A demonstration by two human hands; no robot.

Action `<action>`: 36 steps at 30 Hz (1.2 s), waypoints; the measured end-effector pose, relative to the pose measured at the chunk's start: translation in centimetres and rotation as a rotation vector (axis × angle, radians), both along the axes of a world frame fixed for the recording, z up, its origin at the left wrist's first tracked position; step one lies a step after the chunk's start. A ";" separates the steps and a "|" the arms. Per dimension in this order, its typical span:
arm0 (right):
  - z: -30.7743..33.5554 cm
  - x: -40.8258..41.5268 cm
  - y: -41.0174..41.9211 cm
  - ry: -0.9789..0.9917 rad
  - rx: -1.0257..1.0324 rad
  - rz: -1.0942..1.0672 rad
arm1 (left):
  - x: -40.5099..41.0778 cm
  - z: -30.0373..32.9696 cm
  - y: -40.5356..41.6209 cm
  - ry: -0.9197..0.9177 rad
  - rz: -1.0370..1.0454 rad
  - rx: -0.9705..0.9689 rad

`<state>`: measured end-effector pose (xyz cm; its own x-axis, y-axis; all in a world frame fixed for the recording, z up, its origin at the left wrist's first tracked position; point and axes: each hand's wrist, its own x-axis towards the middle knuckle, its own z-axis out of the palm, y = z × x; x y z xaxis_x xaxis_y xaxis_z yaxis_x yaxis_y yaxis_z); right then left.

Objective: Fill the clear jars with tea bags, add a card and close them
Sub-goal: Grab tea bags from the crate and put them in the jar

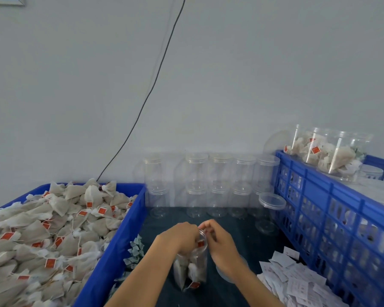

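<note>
1. Blue plastic bin heaped with beige tea bags sits far left, closest to the left hand.
2. Clear plastic jar stands upright mid-table; both hands are curled at its mouth, the left stuffing bags in, the right hand pinching the rim.
3. White paper cards lie right.

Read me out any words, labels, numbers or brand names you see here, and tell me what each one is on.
No text here can be read.
Red tags on the tea bags: a pale mark on each, too small and blurred to read.
White cards heaped at the right: faint print, too blurred to read.
Clear jars and blue crate: no lettering shows.
</note>
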<state>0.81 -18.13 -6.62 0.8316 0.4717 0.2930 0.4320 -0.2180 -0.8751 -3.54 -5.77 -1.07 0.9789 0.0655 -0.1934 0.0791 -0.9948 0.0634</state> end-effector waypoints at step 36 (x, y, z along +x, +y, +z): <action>1.0 -0.4 1.1 -0.077 -0.209 0.040 | -5.7 -6.3 2.3 -1.018 0.408 -0.457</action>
